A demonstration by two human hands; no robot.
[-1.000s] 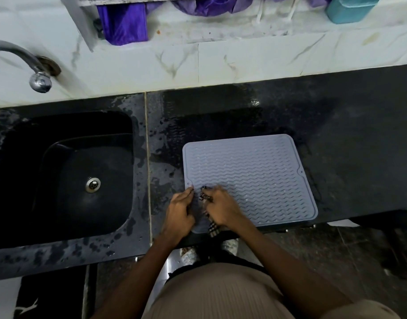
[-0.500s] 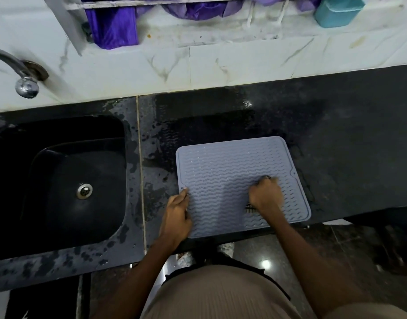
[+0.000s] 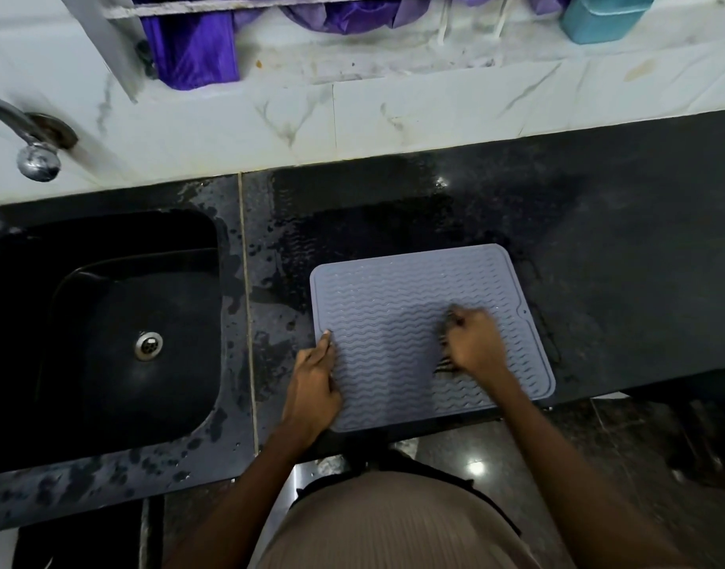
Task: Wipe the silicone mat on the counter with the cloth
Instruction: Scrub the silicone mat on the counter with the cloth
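Grey mat, ribbed with wavy lines, is laid flat at the front edge of the black bench, just right of the sink. Its left edge is pressed down by the left hand, whose fingers are held straight along that edge. A dark cloth is bunched under the right hand, whose fingers are curled round it, on the right half of the mat; only a small part of the cloth is seen. Wet patches are seen on the bench behind the mat. A tap is mounted at the wall behind the sink.
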